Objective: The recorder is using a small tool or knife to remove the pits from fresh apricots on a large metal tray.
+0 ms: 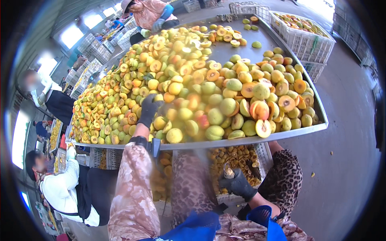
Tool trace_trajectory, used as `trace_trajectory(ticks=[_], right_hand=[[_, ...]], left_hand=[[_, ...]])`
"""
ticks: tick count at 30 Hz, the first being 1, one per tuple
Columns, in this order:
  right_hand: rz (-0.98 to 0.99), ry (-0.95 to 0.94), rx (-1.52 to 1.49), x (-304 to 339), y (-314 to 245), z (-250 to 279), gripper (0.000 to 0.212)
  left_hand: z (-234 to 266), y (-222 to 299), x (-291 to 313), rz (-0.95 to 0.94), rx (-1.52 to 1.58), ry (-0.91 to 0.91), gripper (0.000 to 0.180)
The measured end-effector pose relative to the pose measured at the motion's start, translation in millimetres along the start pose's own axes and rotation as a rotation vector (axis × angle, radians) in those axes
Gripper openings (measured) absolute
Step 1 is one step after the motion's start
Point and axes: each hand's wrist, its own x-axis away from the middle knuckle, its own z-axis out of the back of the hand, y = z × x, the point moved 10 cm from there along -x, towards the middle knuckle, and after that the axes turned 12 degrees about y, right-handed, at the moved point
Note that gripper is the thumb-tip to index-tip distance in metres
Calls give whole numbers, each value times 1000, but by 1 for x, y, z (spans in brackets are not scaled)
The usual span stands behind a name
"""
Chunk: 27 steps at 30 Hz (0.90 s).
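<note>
**Pile still large, crate filling**

You are reaching your gloved left hand into the heap of peaches on the metal table, fingers curling over a fruit. Your right hand is gripping a small knife above the white crate of cut pieces below. Judging by the heap, many whole peaches are waiting; most work is remaining.

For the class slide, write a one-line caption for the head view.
Gloved left hand reaches into halved fruit on a metal table; gloved right hand grips a small tool below.
</note>
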Motion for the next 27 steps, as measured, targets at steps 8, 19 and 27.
trace_trajectory(ticks=[8,19,27], right_hand=[[8,-98,-102,20,-24,-18,6],[173,-26,-15,38,-44,-9,10],[471,163,-65,42,-65,-1,27]], left_hand=[[-58,117,218,259,1052,-317,54],[-91,173,322,81,689,-196,47],[-84,213,334,-248,256,7,36]])
